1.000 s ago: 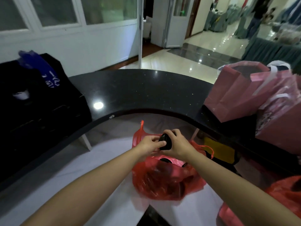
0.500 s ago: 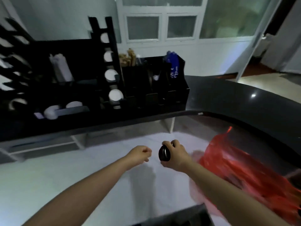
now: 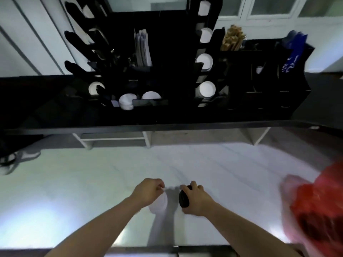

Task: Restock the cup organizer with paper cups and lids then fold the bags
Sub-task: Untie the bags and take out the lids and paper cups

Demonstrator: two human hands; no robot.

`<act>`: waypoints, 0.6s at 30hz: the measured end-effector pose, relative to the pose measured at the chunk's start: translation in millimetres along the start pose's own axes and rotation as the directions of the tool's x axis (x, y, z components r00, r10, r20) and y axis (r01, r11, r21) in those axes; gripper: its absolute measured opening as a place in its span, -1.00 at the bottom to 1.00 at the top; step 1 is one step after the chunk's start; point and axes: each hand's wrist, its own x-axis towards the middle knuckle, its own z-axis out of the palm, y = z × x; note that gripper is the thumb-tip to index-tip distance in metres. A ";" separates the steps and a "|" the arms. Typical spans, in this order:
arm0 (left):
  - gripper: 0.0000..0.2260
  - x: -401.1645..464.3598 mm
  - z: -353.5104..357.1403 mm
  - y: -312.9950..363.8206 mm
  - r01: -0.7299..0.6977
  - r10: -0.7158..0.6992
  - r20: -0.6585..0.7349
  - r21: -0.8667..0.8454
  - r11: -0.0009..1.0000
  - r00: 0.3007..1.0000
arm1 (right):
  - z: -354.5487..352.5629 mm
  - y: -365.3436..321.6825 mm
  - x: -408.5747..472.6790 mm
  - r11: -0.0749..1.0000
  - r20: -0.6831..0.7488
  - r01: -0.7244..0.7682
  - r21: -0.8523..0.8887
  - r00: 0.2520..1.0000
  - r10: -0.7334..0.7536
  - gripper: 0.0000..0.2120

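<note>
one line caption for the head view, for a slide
Right hand grips a stack of black lids before the black cup organizer; left hand curled, red bag at right.

The organizer (image 3: 185, 112) looks like matt black board or plastic; which of the two cannot be told. The cups (image 3: 205, 89) in its slots show smooth, dull white faces, like paper. The lids (image 3: 183, 199) gripped in the right hand (image 3: 197, 199) are black and smooth with a faint plastic sheen. The red bag (image 3: 319, 206) at the right edge of the bench (image 3: 74, 182) is thin, crinkled, half-translucent plastic film, blurred. The bench top is pale, smooth and slightly glossy, with soft bright reflections near its front edge. The sticks (image 3: 233, 38) standing in the organizer look like raw light wood.
</note>
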 end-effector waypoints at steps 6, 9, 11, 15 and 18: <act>-0.81 -0.5 15.7 -15.3 -0.130 0.131 -0.003 0.079 0.988 0.991 | 31.7 -15.5 9.3 0.990 -0.042 -0.007 -0.138 0.999 0.001 -0.13; -0.74 3.3 16.8 -8.7 -0.218 0.219 -0.001 0.099 0.971 0.976 | 28.5 -18.1 2.5 0.994 -0.095 -0.024 -0.108 0.995 0.013 -0.15; -0.71 13.8 14.7 3.7 -0.272 0.274 0.001 0.110 0.956 0.962 | 15.8 -11.4 -2.7 0.996 -0.164 -0.053 -0.067 0.986 0.041 -0.29; -0.74 50.5 13.6 53.5 -0.333 0.322 0.103 0.112 0.936 0.941 | -21.0 36.4 -25.4 0.991 -0.292 -0.130 0.030 0.947 0.133 -0.49; -0.76 73.5 25.7 113.0 -0.394 0.377 0.172 0.077 0.916 0.910 | -43.1 99.0 -67.9 0.960 -0.396 -0.253 0.121 0.874 0.280 -0.35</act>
